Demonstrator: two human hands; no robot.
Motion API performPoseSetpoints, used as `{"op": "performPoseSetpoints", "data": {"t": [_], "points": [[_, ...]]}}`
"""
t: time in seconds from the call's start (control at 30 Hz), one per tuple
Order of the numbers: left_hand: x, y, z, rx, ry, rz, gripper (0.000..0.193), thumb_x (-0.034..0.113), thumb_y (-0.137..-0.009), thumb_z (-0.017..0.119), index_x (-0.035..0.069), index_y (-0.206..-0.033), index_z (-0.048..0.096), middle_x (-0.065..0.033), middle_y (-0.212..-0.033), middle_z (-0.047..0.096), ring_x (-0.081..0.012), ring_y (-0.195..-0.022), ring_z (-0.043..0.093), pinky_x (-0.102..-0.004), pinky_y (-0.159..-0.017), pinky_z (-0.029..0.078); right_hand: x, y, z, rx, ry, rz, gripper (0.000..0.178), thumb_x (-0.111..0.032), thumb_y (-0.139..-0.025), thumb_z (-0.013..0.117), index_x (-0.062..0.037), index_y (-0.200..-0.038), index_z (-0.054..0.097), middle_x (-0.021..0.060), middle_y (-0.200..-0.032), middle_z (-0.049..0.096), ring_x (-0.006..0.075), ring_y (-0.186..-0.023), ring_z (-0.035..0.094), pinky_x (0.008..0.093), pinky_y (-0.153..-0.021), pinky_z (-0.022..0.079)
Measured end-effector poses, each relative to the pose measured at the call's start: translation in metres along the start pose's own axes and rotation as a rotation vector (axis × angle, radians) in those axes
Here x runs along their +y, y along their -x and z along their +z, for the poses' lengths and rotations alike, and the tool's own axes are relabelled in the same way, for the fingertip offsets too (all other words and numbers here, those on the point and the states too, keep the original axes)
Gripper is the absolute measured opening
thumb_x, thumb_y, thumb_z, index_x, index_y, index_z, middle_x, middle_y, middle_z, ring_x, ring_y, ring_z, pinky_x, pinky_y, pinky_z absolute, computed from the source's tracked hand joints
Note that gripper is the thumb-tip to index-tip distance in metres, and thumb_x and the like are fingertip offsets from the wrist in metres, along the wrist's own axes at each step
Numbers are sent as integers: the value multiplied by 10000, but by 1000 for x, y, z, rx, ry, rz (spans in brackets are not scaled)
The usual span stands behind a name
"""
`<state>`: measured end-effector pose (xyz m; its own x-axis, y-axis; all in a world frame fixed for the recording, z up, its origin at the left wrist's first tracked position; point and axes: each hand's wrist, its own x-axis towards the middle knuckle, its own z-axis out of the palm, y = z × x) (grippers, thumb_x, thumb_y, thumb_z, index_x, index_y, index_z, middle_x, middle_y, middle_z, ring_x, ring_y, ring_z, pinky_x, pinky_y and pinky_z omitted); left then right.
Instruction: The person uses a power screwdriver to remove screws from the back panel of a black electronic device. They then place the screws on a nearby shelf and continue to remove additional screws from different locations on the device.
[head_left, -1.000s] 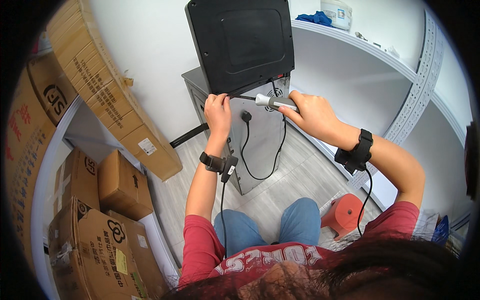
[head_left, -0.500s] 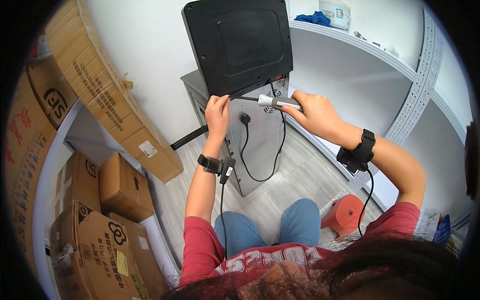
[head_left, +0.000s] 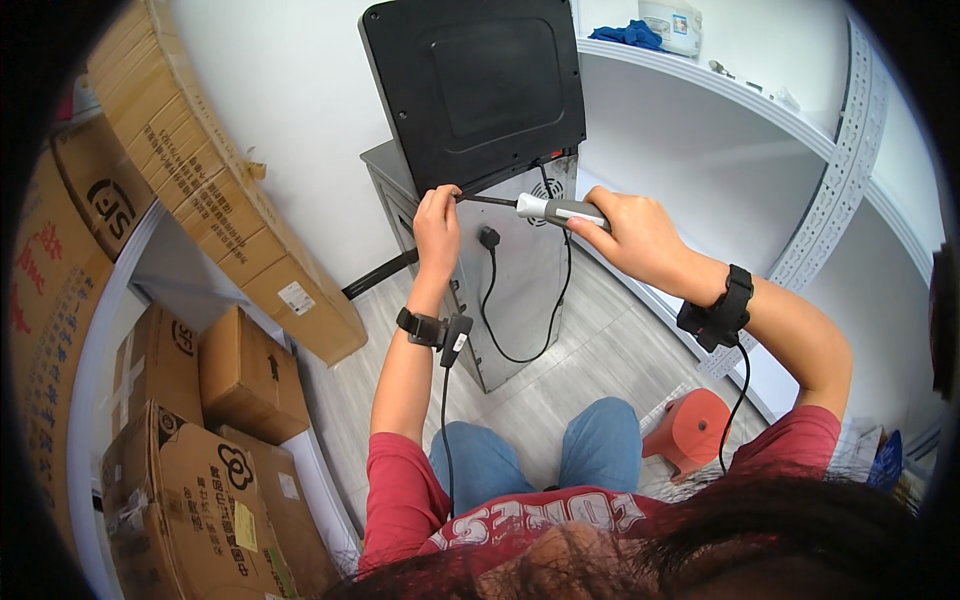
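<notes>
A screwdriver [head_left: 545,208] with a grey and white handle is gripped in my right hand [head_left: 630,232], its dark shaft pointing left. The shaft's tip ends at the pinched fingertips of my left hand [head_left: 437,235]; whatever lies between those fingers is too small to make out. Just above both hands is a black panel [head_left: 490,80] with a raised rectangular middle and small holes along its edge. It stands on top of a grey metal cabinet [head_left: 520,290]. A black plug [head_left: 489,237] and its looping cable hang against the cabinet's face, beside a round vent partly covered by the screwdriver.
Cardboard boxes [head_left: 250,370] fill shelves at the left, and a tall carton [head_left: 230,200] leans against the wall. White shelving [head_left: 700,70] at the right carries a blue cloth [head_left: 628,36] and a white tub [head_left: 670,25]. A red stool [head_left: 690,430] stands by my right knee.
Both hands keep almost the same pose at the panel's lower edge. My left fingertips have shifted very slightly, and the screwdriver stays level with them.
</notes>
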<state>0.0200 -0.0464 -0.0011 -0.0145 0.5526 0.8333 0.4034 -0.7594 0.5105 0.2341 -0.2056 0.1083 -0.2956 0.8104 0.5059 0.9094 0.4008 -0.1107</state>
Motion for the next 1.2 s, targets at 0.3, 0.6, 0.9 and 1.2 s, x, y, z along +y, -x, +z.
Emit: {"op": "performPoseSetpoints", "data": {"t": [0.3, 0.6, 0.9, 1.2], "points": [[5, -2, -2, 10, -6, 7, 106, 2, -885, 477, -3, -955, 556, -144, -843, 599, -303, -777, 596, -351, -683, 459, -2, 1, -6, 18, -9, 8, 363, -371, -880, 550, -11, -831, 543, 168, -608, 575, 346, -573, 583, 435, -532, 447], [11, -3, -1, -15, 20, -55, 100, 17, -901, 466, -9, -962, 541, -148, -842, 608, -299, -767, 603, -341, -676, 462, -4, 4, -10, 28, -23, 22, 365, -371, -878, 555, -11, -825, 534, 169, -608, 575, 347, -574, 581, 436, -536, 447], [11, -3, -1, -24, 31, -78, 82, 23, -904, 468, -10, -947, 530, -151, -814, 592, -289, -730, 590, -333, -656, 453, 0, 8, -8, 33, -35, 17, 366, -365, -875, 563, -3, -830, 539, 175, -626, 586, 347, -582, 585, 435, -538, 450], [12, -3, 1, -11, 9, -56, 81, 20, -900, 472, -5, -949, 531, -149, -819, 601, -294, -750, 601, -337, -662, 459, 1, 11, -9, 41, -53, 24, 366, -365, -882, 554, -2, -840, 546, 181, -644, 590, 352, -594, 586, 439, -545, 446]]}}
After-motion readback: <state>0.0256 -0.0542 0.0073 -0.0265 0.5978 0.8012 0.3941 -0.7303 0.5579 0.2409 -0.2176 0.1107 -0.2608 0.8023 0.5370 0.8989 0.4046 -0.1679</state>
